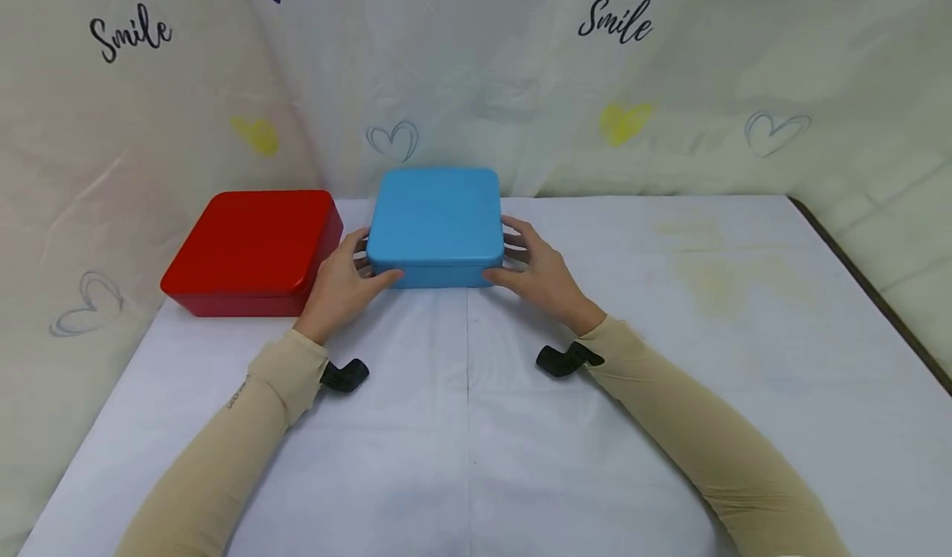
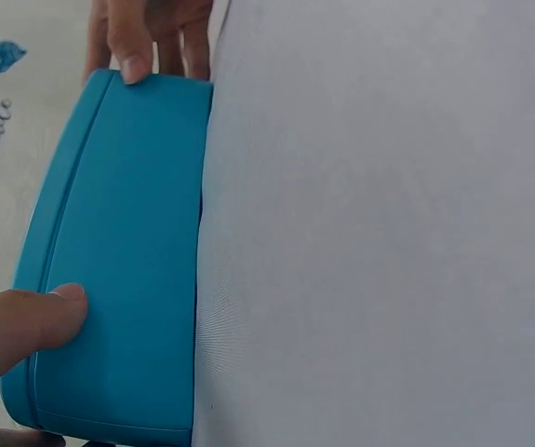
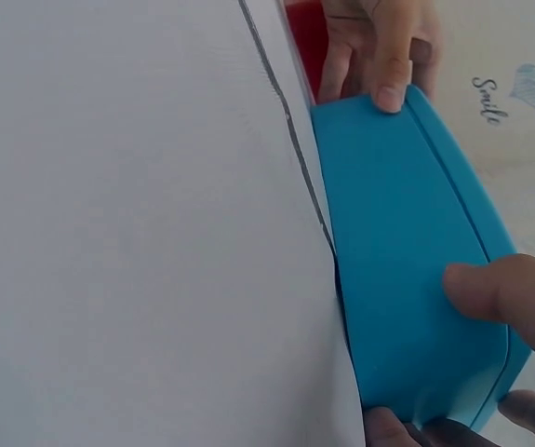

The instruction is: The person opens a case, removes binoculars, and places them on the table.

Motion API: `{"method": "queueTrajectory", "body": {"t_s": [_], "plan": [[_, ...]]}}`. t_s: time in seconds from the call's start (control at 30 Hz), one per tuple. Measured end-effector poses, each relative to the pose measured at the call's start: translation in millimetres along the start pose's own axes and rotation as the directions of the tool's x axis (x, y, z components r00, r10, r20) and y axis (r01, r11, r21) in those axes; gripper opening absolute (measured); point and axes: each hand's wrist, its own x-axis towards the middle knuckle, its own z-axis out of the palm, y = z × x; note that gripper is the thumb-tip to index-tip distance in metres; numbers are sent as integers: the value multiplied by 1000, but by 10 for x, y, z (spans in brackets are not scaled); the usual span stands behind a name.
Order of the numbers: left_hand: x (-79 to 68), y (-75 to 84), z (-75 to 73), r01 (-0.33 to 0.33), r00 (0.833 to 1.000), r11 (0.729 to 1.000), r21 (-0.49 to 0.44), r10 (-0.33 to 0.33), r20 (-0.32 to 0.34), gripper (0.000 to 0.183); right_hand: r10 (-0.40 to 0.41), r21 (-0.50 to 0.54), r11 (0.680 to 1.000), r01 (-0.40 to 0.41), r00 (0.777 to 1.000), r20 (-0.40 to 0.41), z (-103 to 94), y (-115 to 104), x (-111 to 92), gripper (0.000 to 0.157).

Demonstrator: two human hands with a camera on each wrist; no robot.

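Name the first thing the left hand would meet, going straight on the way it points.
Most likely the blue box: the left hand angles toward it, thumb against its front, though depth at its far side is unclear.

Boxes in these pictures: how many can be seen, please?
2. The red box stands at the left; the blue box is right of it, held between the left hand and right hand.

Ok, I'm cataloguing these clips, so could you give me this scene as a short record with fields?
left hand: grips the left side of the blue box
right hand: grips its right side
blue box: closed, contents not visible
red box: closed, left of the blue box
table: covered in white
backdrop: pale, printed with hearts
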Motion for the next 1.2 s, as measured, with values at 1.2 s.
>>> {"method": "queueTrajectory", "body": {"t_s": [1.2], "plan": [[-103,148,69,39,998,999,21,-41,56,93,66,31,997,-66,998,18,-178,15,-204,87]]}}
